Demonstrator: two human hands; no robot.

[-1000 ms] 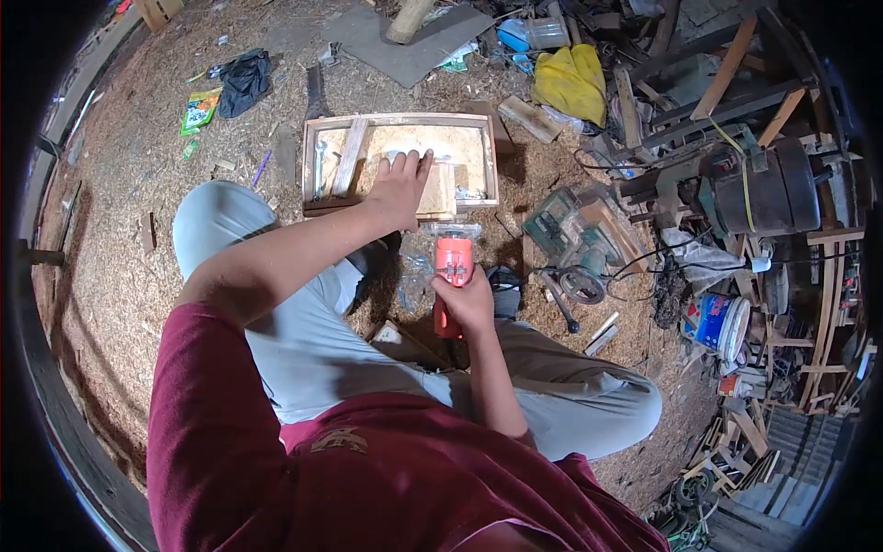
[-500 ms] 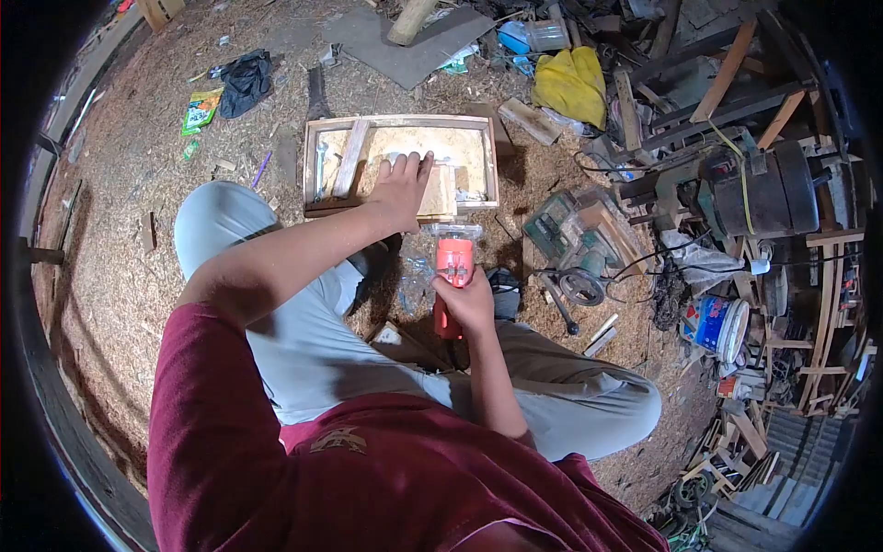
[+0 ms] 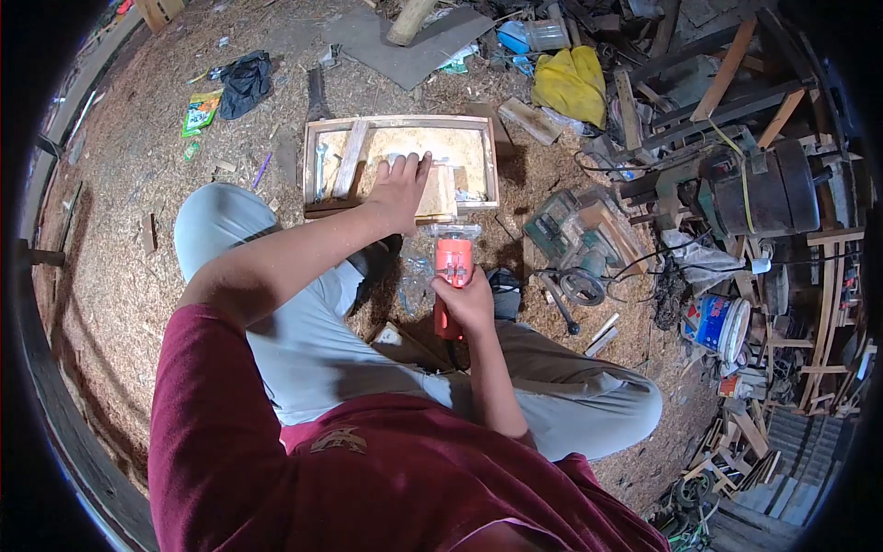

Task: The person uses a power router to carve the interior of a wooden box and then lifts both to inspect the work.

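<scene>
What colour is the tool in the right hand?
Orange: the plastic power tool, head view.

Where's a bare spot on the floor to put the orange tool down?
Bare sawdust floor lies left of the wooden frame, below the black cloth, beside the left knee. Right of the orange tool it is crowded: green machine, cables, bucket.
</scene>
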